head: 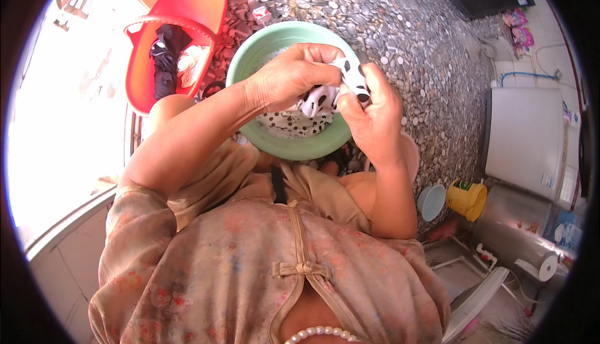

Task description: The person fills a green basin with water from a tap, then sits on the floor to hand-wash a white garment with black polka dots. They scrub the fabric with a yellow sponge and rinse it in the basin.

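My left hand (300, 74) and my right hand (377, 109) pinch a white cloth with black spots (355, 79) between thumbs and fingers, stretched a little between them. The cloth is raised over a light green plastic basin (290, 149); its lower part hangs down towards the basin. Inside the basin lies a pale cloth with small dark dots (295, 126), in water with suds. My forearms and hands cover part of the basin's rim and its contents.
Left of the basin stands a red plastic basket (136, 81) holding dark cloth (165, 62) and pale cloth (192, 65). A small light blue basin (431, 202) and a yellow bucket (466, 199) are at the right, near a white appliance (524, 140). The floor has a pebble pattern.
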Action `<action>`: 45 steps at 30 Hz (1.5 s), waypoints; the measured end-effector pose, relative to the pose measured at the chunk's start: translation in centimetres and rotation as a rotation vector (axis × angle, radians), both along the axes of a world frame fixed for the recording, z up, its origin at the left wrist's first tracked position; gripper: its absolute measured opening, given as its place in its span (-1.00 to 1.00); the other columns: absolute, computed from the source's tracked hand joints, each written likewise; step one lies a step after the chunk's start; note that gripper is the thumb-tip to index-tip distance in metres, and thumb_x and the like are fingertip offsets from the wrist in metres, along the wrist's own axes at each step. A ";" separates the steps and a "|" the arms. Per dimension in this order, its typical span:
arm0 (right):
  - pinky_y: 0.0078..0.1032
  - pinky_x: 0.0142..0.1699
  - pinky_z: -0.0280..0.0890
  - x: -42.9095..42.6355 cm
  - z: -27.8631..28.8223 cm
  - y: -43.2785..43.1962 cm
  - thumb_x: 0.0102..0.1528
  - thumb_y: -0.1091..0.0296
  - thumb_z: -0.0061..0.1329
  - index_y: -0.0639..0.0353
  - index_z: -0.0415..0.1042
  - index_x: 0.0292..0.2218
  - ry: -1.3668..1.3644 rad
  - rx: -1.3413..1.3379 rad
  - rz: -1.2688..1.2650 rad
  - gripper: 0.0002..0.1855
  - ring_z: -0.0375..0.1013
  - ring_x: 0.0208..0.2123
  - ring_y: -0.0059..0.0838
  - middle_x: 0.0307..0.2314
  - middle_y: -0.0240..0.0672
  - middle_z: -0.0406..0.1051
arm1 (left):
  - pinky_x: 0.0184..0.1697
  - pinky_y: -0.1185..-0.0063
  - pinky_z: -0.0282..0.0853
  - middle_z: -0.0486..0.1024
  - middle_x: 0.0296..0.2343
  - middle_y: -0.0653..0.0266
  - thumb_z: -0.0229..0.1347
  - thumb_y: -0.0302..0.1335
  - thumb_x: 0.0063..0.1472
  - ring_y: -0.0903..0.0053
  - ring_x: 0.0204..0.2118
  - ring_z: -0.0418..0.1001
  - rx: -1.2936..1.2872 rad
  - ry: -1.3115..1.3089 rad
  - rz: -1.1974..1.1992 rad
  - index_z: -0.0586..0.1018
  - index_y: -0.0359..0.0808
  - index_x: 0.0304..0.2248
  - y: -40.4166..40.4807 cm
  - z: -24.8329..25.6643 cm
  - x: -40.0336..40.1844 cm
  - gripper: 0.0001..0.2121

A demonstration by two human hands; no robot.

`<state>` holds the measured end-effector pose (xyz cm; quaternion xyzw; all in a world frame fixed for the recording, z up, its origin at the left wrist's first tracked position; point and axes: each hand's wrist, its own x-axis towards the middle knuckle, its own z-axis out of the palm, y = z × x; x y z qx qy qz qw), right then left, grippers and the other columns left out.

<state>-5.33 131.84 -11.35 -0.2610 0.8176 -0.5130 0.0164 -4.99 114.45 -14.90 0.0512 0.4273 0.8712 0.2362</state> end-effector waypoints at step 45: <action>-0.76 -0.30 0.24 -0.4 0.6 1.3 0.12 0.52 -0.14 0.36 0.32 -0.15 -0.362 -0.346 0.090 -0.76 0.28 -0.37 -0.80 -0.36 -0.48 0.36 | -0.23 0.64 0.41 0.53 -0.34 0.31 0.05 -0.58 0.12 0.65 -0.34 0.48 0.102 0.009 -0.115 0.50 -0.35 -0.21 -0.5 0.4 -0.1 -0.79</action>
